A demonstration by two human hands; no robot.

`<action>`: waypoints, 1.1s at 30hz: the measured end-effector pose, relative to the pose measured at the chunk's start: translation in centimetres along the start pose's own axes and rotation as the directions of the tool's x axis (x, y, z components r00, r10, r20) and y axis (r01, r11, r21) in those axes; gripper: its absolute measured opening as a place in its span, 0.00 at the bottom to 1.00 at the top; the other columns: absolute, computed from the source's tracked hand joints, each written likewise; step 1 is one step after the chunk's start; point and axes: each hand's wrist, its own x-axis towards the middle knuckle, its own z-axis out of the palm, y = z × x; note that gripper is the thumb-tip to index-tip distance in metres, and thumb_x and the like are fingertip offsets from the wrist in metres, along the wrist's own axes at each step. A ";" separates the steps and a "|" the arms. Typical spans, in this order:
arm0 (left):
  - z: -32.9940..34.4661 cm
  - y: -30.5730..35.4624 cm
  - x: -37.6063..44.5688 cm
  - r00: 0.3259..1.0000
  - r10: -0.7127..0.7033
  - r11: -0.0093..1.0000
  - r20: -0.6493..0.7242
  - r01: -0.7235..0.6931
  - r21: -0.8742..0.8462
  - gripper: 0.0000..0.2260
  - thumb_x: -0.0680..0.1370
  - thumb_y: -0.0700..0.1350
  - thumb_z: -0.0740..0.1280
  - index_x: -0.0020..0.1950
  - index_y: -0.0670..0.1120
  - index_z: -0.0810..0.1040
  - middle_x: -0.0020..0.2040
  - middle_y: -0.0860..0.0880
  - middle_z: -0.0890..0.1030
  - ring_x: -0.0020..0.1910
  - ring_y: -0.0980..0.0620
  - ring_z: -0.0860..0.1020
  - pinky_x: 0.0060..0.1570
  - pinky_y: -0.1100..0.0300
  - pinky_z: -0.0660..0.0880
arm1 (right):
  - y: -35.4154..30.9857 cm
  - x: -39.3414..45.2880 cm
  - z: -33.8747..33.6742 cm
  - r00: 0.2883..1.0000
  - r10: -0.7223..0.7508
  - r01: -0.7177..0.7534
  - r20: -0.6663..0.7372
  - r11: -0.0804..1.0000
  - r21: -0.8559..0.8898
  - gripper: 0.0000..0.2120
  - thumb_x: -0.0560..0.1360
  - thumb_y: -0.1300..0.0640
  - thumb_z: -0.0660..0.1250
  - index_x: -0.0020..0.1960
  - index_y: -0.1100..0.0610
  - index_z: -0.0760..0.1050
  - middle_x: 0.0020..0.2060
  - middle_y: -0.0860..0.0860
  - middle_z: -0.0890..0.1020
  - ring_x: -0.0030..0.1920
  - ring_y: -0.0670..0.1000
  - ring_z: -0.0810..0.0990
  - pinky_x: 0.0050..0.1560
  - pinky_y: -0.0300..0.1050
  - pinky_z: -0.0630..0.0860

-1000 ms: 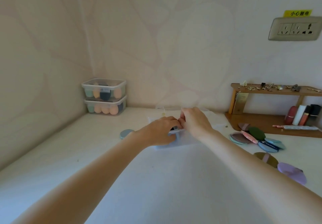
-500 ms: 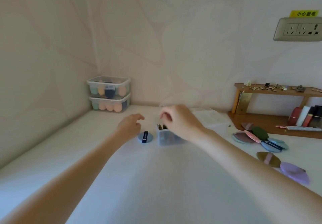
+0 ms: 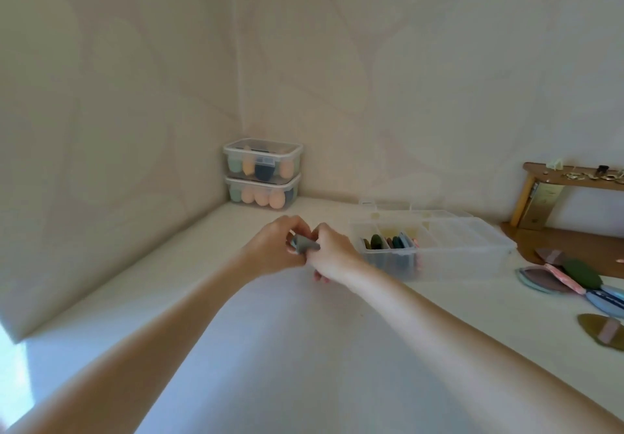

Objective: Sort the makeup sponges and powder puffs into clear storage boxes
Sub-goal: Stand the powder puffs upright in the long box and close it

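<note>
Head view: a blue-grey powder puff (image 3: 305,245), lying on the bench (image 3: 304,349) half a second ago, is now pinched between left hand (image 3: 275,248) and right hand (image 3: 332,254), both grips clamped on it, beside the compartmented clear box (image 3: 462,258). Filing is judged imminent. Two stacked sponge boxes (image 3: 262,174) are counted; about six loose puffs (image 3: 574,281) remain.

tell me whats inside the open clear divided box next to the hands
The divided box holds powder puffs standing on edge in its left compartment: dark green, pink and blue ones show. The compartments to the right look empty. The puffs' lower halves blur behind the frosted wall, so no count is possible.
</note>
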 end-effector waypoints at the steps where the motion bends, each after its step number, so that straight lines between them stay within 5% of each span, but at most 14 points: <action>1: -0.2 0.2 0.1 0.999 0.004 0.993 -0.035 -0.008 -0.117 0.14 0.69 0.35 0.73 0.43 0.51 0.72 0.46 0.50 0.77 0.47 0.48 0.77 0.53 0.53 0.77 | -0.3 0.0 -0.6 0.999 0.022 -0.017 -0.032 0.991 0.134 0.07 0.79 0.59 0.57 0.56 0.58 0.65 0.43 0.55 0.77 0.28 0.48 0.73 0.24 0.35 0.71; 3: -0.4 1.1 0.5 0.995 -0.009 0.946 -0.104 -0.025 -0.322 0.16 0.70 0.33 0.71 0.41 0.52 0.70 0.42 0.54 0.76 0.43 0.52 0.77 0.52 0.53 0.77 | -0.5 0.2 -2.5 0.989 0.032 0.019 -0.148 0.943 0.333 0.08 0.77 0.62 0.61 0.55 0.57 0.65 0.38 0.52 0.74 0.26 0.47 0.71 0.22 0.34 0.66; 6: 0.5 3.7 1.9 0.992 0.025 0.932 -0.125 -0.068 -0.355 0.11 0.72 0.35 0.71 0.48 0.47 0.72 0.43 0.56 0.75 0.42 0.55 0.77 0.51 0.58 0.77 | -0.1 0.2 -5.8 0.942 0.036 0.107 -0.334 0.911 0.399 0.10 0.73 0.64 0.66 0.51 0.55 0.68 0.37 0.50 0.74 0.30 0.46 0.72 0.26 0.34 0.66; 9: 2.4 6.5 3.2 0.991 0.125 0.948 -0.053 -0.135 -0.290 0.12 0.75 0.38 0.67 0.57 0.42 0.73 0.50 0.51 0.77 0.50 0.53 0.77 0.51 0.63 0.75 | 2.0 -0.4 -9.6 0.865 0.018 0.127 -0.501 0.959 0.254 0.11 0.73 0.64 0.65 0.53 0.55 0.68 0.38 0.48 0.73 0.35 0.43 0.71 0.33 0.36 0.66; 12: 4.2 8.3 4.0 0.959 0.281 0.959 0.018 -0.280 -0.034 0.15 0.76 0.42 0.66 0.63 0.45 0.73 0.60 0.50 0.77 0.60 0.52 0.75 0.57 0.66 0.68 | 4.7 -1.4 -12.5 0.808 -0.026 0.038 -0.589 0.999 0.009 0.11 0.75 0.64 0.64 0.55 0.58 0.68 0.40 0.50 0.74 0.37 0.48 0.73 0.36 0.40 0.67; 17: 6.9 10.2 4.5 0.910 0.363 0.888 0.201 -0.403 0.221 0.19 0.76 0.48 0.65 0.67 0.52 0.71 0.68 0.54 0.72 0.70 0.51 0.65 0.70 0.54 0.59 | 8.4 -1.9 -13.1 0.863 -0.026 -0.091 -0.505 0.974 -0.206 0.08 0.74 0.63 0.64 0.52 0.58 0.70 0.42 0.53 0.78 0.41 0.53 0.75 0.41 0.45 0.72; 24: 7.7 9.9 4.4 0.903 0.328 0.849 0.277 -0.410 0.333 0.19 0.76 0.47 0.64 0.66 0.52 0.71 0.67 0.55 0.71 0.70 0.51 0.61 0.67 0.56 0.57 | 8.6 -2.0 -12.1 0.834 -0.220 0.039 -0.507 0.938 -0.343 0.08 0.72 0.66 0.62 0.45 0.56 0.65 0.34 0.47 0.71 0.40 0.52 0.72 0.36 0.44 0.66; 29: 8.0 10.0 4.5 0.905 0.326 0.844 0.272 -0.408 0.349 0.18 0.75 0.45 0.64 0.65 0.51 0.73 0.66 0.54 0.73 0.70 0.50 0.62 0.69 0.55 0.57 | 9.4 -1.9 -11.1 0.921 -0.091 -0.081 -0.379 0.906 -0.415 0.05 0.73 0.64 0.60 0.46 0.56 0.70 0.47 0.56 0.79 0.46 0.55 0.73 0.39 0.46 0.68; 33: 7.5 9.7 4.1 0.916 0.348 0.885 0.198 -0.390 0.252 0.18 0.74 0.43 0.65 0.64 0.50 0.74 0.68 0.53 0.72 0.70 0.51 0.63 0.71 0.53 0.58 | 9.8 -2.0 -10.8 0.943 -0.113 -0.080 -0.312 0.834 -0.545 0.10 0.77 0.62 0.60 0.51 0.61 0.80 0.55 0.56 0.72 0.60 0.56 0.67 0.49 0.47 0.70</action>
